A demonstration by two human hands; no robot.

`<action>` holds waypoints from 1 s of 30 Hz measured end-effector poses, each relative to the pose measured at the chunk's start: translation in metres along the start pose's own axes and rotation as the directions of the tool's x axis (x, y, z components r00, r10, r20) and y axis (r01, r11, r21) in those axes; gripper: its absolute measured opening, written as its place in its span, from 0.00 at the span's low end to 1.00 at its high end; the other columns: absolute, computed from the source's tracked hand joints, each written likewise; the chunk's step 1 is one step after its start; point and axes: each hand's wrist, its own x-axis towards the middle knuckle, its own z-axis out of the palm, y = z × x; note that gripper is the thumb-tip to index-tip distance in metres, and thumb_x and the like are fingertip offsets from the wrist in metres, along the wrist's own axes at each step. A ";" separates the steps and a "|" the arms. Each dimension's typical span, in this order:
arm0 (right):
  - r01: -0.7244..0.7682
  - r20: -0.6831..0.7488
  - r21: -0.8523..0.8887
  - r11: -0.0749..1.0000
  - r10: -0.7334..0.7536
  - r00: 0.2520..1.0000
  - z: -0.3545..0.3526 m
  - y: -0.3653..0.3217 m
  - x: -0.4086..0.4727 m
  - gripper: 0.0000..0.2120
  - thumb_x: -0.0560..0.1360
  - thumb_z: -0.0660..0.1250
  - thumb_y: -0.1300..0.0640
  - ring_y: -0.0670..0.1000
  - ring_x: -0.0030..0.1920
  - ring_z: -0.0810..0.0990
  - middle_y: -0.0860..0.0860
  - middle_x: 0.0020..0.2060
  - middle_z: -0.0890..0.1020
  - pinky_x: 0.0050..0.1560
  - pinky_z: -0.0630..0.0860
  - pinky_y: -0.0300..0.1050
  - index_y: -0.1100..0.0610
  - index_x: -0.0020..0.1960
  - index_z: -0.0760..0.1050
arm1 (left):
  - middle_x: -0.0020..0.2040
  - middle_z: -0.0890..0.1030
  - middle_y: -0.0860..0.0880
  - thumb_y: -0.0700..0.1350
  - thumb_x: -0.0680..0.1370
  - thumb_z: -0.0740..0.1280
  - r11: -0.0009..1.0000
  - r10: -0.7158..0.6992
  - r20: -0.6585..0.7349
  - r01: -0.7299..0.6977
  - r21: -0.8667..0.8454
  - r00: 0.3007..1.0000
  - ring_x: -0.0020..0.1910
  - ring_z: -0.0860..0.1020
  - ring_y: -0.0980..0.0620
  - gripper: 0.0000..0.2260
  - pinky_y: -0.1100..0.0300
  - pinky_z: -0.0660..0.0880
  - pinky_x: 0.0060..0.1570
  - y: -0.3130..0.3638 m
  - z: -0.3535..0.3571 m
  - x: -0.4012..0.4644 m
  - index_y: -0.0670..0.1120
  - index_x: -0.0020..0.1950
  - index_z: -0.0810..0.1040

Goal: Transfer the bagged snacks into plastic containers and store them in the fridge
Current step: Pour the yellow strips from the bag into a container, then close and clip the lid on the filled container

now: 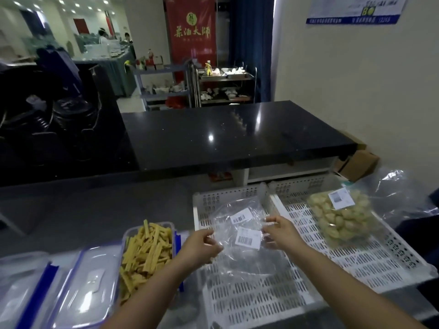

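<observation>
Nearest you, at the left edge of the desk (pixel 71 210), two clear lids w/ blue clips lie flat: one at far left (pixel 21 286), one beside it (pixel 88 281). Just right of them sits the open plastic container (pixel 148 255), filled w/ yellow snack sticks (pixel 145 252).

Your left hand (pixel 202 248) has fingers curled, pinching the left edge of an empty clear bag (pixel 240 233). Your right hand (pixel 280 231) pinches its right edge, fingers also curled. The bag is held betw. both hands over the near white slotted crate (pixel 249 293); two barcode labels show on it.

Right of that, a second white crate (pixel 370 262) holds a full bag of pale round snacks (pixel 342 219) w/ a label on top, well apart from your hands. Loose clear plastic (pixel 399 193) lies at the far right.

Farther off: a raised black countertop (pixel 225 131), a cardboard box (pixel 358 165) by the wall, then metal carts (pixel 225 84) w/ dishes and a red banner (pixel 191 29).
</observation>
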 end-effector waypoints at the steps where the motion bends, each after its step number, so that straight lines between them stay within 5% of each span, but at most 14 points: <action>1: -0.011 0.001 -0.008 1.000 0.011 1.000 0.001 0.004 0.003 0.10 0.78 0.63 0.68 0.54 0.35 0.81 0.63 0.48 0.82 0.33 0.81 0.44 0.60 0.58 0.73 | 0.58 0.78 0.46 0.41 0.76 0.71 0.998 0.013 -0.037 -0.011 0.063 0.999 0.46 0.81 0.51 0.29 0.54 0.81 0.47 -0.002 0.003 0.001 0.45 0.75 0.64; 6: -0.015 0.008 -0.094 0.996 0.015 1.000 0.001 0.021 0.012 0.17 0.78 0.64 0.64 0.54 0.41 0.79 0.57 0.51 0.81 0.43 0.79 0.52 0.57 0.66 0.71 | 0.67 0.75 0.50 0.48 0.76 0.70 0.947 0.103 -0.073 -0.075 0.311 0.992 0.61 0.76 0.53 0.26 0.63 0.77 0.53 -0.002 0.013 -0.003 0.49 0.73 0.67; 9: 0.054 0.032 -0.224 0.973 -0.048 0.998 -0.001 0.017 0.006 0.26 0.80 0.64 0.58 0.56 0.59 0.77 0.56 0.68 0.73 0.55 0.76 0.52 0.54 0.76 0.62 | 0.67 0.75 0.51 0.49 0.76 0.70 0.952 0.123 -0.057 -0.102 0.287 0.991 0.59 0.77 0.54 0.24 0.59 0.79 0.55 -0.004 0.011 -0.004 0.50 0.72 0.70; 12: 0.179 0.112 -0.407 0.896 -0.146 0.983 -0.001 0.006 -0.004 0.31 0.80 0.64 0.53 0.56 0.73 0.66 0.52 0.77 0.62 0.66 0.68 0.52 0.50 0.79 0.54 | 0.66 0.75 0.52 0.50 0.77 0.70 0.973 0.152 -0.060 -0.139 0.183 0.986 0.55 0.77 0.59 0.21 0.68 0.78 0.45 -0.001 0.002 -0.011 0.51 0.69 0.73; 17: 0.308 0.215 -0.430 0.849 -0.235 0.948 0.010 -0.017 -0.024 0.32 0.80 0.64 0.50 0.52 0.76 0.61 0.47 0.77 0.60 0.71 0.63 0.51 0.46 0.79 0.54 | 0.59 0.78 0.58 0.49 0.77 0.69 0.979 0.192 -0.146 -0.178 0.102 0.970 0.59 0.76 0.59 0.17 0.61 0.76 0.58 -0.011 -0.024 -0.032 0.54 0.66 0.75; 23: 0.373 0.329 -0.259 0.891 -0.282 0.901 0.071 -0.039 -0.045 0.28 0.79 0.65 0.51 0.49 0.74 0.65 0.46 0.74 0.66 0.70 0.66 0.47 0.45 0.77 0.60 | 0.52 0.76 0.62 0.49 0.78 0.68 0.997 0.076 -0.295 -0.076 0.013 0.953 0.53 0.75 0.61 0.12 0.67 0.73 0.45 -0.053 -0.077 -0.064 0.57 0.62 0.75; 28: 0.304 0.391 -0.159 0.939 -0.223 0.893 0.136 -0.042 -0.061 0.25 0.80 0.63 0.58 0.47 0.69 0.70 0.49 0.71 0.71 0.62 0.68 0.40 0.51 0.76 0.64 | 0.52 0.82 0.54 0.43 0.77 0.70 0.997 0.065 -0.431 -0.080 -0.016 0.900 0.51 0.80 0.58 0.11 0.62 0.78 0.49 -0.089 -0.121 -0.081 0.50 0.59 0.80; 30: 0.271 0.400 -0.177 0.946 -0.182 0.898 0.157 -0.037 -0.065 0.25 0.81 0.63 0.59 0.48 0.70 0.69 0.51 0.71 0.71 0.61 0.67 0.39 0.53 0.76 0.63 | 0.51 0.83 0.54 0.42 0.77 0.70 0.995 0.084 -0.423 -0.095 -0.006 0.902 0.50 0.81 0.59 0.10 0.69 0.77 0.46 -0.099 -0.134 -0.083 0.48 0.57 0.81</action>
